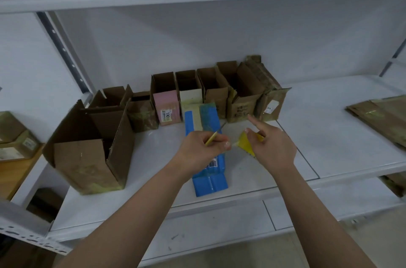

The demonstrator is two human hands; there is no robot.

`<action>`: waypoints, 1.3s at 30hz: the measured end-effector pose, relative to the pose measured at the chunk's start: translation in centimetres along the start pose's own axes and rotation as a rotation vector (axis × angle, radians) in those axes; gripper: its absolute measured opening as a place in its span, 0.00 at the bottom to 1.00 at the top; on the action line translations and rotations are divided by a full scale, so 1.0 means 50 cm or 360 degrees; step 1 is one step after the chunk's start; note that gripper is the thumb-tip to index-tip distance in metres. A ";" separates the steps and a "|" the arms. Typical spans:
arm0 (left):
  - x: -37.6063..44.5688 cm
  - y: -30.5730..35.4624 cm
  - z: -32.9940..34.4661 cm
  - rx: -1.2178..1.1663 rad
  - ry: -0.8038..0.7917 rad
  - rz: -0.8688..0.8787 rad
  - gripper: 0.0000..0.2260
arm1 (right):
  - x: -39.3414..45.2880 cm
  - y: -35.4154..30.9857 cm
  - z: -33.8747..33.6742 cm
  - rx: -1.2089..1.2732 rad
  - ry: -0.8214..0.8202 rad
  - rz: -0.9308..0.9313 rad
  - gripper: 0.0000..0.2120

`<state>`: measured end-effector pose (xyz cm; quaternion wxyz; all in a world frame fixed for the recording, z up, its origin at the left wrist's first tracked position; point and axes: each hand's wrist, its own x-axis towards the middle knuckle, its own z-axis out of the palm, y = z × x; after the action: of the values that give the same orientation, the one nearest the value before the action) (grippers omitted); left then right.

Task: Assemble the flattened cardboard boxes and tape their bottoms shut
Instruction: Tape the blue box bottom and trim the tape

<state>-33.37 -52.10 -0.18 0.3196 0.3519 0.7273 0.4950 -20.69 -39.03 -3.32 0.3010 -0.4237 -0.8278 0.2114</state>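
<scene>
Blue cardboard box [208, 171] lay flat on the white shelf [329, 136], directly beneath both of my hands. My left hand [202, 149] was pinched closed around a thin yellow-handled cutter [214, 134], its blade pointing toward the far end of the box. My right hand [272, 147] gripped a yellow tape roll [247, 143], index finger extended. Behind stood a row of assembled brown boxes [219, 92], open tops upward; flattened boxes [380, 114] lay well apart at right.
</scene>
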 end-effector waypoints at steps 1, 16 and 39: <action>-0.001 0.000 -0.001 0.0008 -0.0003 -0.0006 0.09 | 0.001 0.001 0.001 -0.0005 0.0005 0.0008 0.18; -0.019 -0.029 -0.113 -0.0018 0.0493 0.0054 0.05 | 0.013 0.047 -0.004 -0.0130 0.0018 0.0190 0.15; -0.005 -0.229 -0.123 0.0488 0.0685 0.0164 0.19 | 0.002 0.033 0.083 -0.0240 0.0005 -0.0181 0.21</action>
<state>-40.49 -58.35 -9.10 0.0750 0.3194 0.8261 0.4581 -22.58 -38.43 -7.30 0.2810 -0.3976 -0.8637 0.1304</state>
